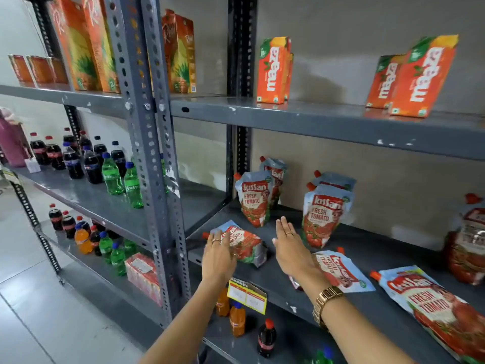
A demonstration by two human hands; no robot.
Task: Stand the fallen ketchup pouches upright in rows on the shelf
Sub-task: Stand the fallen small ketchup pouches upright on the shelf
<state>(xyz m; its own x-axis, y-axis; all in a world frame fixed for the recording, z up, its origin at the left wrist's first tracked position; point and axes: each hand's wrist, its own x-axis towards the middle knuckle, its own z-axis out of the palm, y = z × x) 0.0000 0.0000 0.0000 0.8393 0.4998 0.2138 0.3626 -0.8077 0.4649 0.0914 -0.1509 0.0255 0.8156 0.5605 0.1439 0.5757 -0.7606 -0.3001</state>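
I see my left hand (219,254) resting on a fallen ketchup pouch (244,244) near the front left corner of the grey shelf (288,261), fingers spread over its upper end; I cannot tell whether they actually grip it. My right hand (291,248) is flat and open, fingers together, holding nothing, just right of that pouch. Its wrist, with a gold watch (325,302), crosses the edge of a second fallen pouch (341,270). A third fallen pouch (430,303) lies farther right along the front edge. Behind my hands, two standing pouches (253,199) line up one behind the other on the left, and another standing pair (324,211) stands beside them. One more pouch (468,243) stands at the far right edge of the view. Juice cartons (274,70) sit on the shelf above.
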